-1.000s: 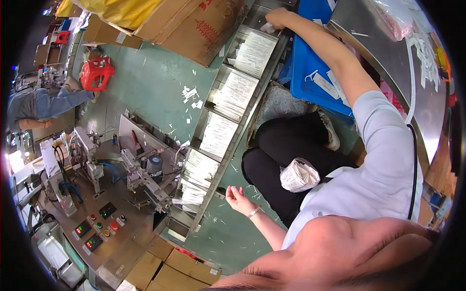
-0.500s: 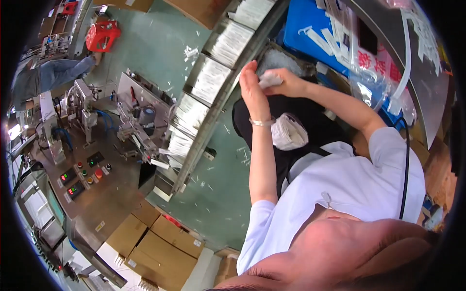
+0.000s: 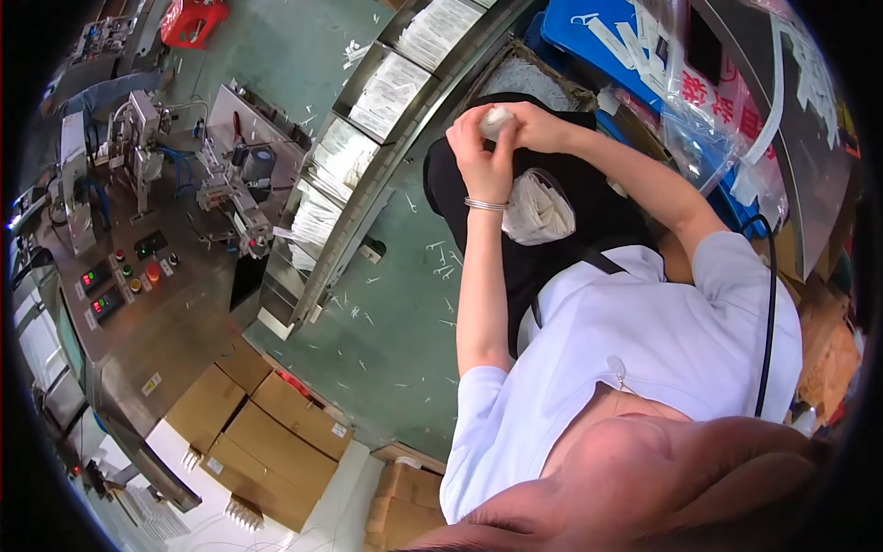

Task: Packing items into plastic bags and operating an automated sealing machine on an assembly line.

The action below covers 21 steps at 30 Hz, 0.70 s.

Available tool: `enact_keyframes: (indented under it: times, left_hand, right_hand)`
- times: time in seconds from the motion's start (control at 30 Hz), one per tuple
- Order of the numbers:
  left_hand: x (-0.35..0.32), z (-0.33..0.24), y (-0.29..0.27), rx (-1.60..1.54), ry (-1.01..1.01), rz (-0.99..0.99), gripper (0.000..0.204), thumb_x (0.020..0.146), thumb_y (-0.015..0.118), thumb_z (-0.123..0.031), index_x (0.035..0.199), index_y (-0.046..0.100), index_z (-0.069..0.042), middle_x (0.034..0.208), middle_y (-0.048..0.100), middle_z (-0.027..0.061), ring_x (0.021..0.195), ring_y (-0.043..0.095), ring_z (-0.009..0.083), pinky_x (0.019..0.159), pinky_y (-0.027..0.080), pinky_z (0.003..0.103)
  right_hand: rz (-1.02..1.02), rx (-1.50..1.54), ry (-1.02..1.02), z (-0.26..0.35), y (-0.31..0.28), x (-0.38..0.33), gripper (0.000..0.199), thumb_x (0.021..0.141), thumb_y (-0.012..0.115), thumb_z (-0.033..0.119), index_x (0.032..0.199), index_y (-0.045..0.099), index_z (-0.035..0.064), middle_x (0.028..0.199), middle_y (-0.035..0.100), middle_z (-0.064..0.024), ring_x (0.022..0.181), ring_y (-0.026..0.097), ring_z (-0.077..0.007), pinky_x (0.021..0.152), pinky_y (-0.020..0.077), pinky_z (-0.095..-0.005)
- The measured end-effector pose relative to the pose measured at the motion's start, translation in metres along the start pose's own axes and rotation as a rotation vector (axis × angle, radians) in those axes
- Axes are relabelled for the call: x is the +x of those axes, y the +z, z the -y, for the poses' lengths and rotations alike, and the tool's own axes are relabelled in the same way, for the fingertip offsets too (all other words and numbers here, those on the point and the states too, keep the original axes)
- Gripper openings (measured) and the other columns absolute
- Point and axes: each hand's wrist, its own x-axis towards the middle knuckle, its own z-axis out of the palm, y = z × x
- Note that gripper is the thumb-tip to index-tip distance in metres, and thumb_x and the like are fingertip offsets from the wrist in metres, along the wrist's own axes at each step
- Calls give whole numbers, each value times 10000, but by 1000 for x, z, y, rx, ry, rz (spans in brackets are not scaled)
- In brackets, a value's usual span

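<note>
Above the lap, left hand & right hand pinch a small white bundle, fingers closed on it. Looks mid-job: conveyor trays already filled w/ white packs, more pcs in lap pouch.

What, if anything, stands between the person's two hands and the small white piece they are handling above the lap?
Nothing visible does: the left hand and right hand both already touch the small white piece, pinched between them above the lap.

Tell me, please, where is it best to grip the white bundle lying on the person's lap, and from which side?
Probably grip the white bundle across its narrower middle, coming from above. It lies flat on the black lap, top face open, so fingers can close over both long edges. Both hands, left hand and right hand, are just beyond it around a small white piece.
</note>
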Motion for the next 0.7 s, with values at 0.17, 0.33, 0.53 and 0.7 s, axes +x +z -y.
enact_keyframes:
  times: [0.17,0.33,0.53,0.7]
  left_hand:
    - [-19,-22,-14,-272,-303,-70,242,798,628,-145,953,519,6,882,548,54,744,521,122,631,433,227]
    - [-49,-52,-1,-339,-361,-184,273,783,641,-142,952,499,19,854,542,49,675,502,110,568,418,239]
    - [-127,-39,0,392,-231,-162,239,814,611,-160,927,506,23,795,554,36,644,496,98,575,419,231]
    - [-143,-2,1,106,-397,-92,191,837,584,-163,881,515,9,766,549,17,646,493,88,615,418,216]
  right_hand:
    - [24,155,200,61,11,-42,224,750,609,36,959,548,-19,814,584,-60,636,555,-97,531,456,-211]
    - [-304,263,175,70,23,-81,223,778,586,32,990,561,-32,768,591,-70,585,544,-98,474,435,-205]
    - [-244,360,411,62,3,-127,224,769,578,6,989,566,-32,746,592,-85,541,540,-112,430,413,-208]
    - [-175,333,506,57,9,-140,220,765,575,-3,983,568,-35,738,589,-84,536,538,-114,428,410,-206]
